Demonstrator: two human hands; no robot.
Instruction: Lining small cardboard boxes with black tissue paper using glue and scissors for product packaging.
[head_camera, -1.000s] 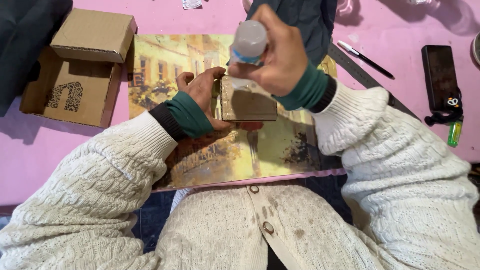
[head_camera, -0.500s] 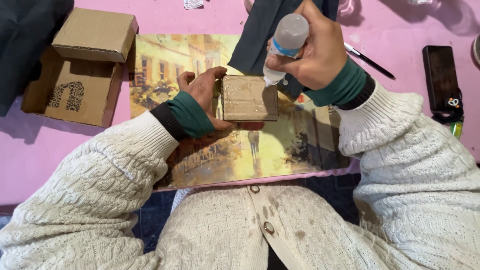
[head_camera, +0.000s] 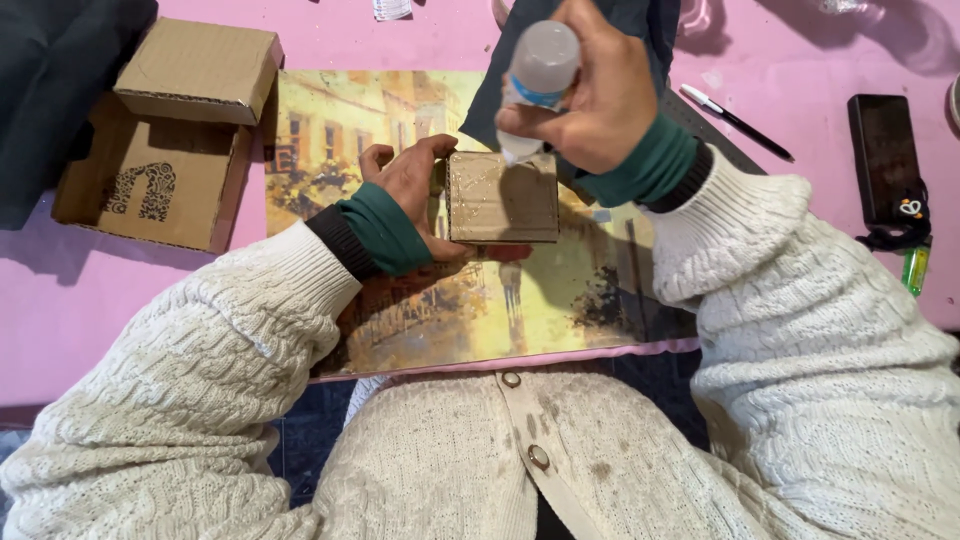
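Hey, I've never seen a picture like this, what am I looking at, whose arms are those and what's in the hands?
There is no machine here. The picture comes from a camera worn on a person's head, looking down at their own two arms in white knitted sleeves.

The left hand holds a small square cardboard piece by its edge, above a painted street picture lying on a pink table. The right hand grips a small plastic bottle upside down, its tip at the cardboard, which shows shiny wet lines.

Also on the table: an open cardboard box to the left, and a pen and a dark phone to the right.
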